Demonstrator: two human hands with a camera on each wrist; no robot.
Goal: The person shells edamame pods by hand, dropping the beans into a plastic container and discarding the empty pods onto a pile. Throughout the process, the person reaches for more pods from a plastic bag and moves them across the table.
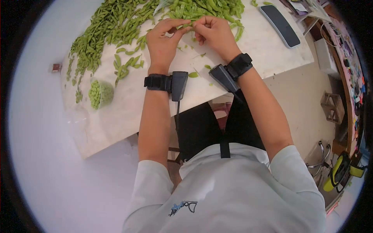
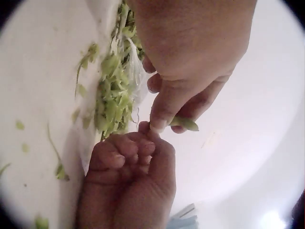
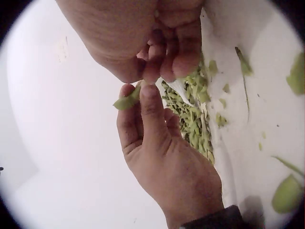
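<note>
Both hands meet over the table in front of the pods. My left hand (image 1: 161,44) pinches a green soybean pod (image 3: 126,101) between thumb and forefinger, its pointed tip sticking out past the fingers. At the pod's other end, my right hand (image 1: 218,35) pinches with thumb and fingertips, its remaining fingers curled in. The fingertips of the two hands come together in both wrist views and hide the middle of the pod. Just beyond them lies a heap of lighter green, flattened pods (image 1: 210,7); a larger pile of darker pods (image 1: 112,29) spreads to the left.
A clear cup (image 1: 107,93) of shelled green beans stands near the left table edge. A few loose pods (image 1: 126,70) lie between it and the hands. A phone (image 1: 279,25) rests at the right, and a clear plastic bag (image 2: 137,71) sits among the pods.
</note>
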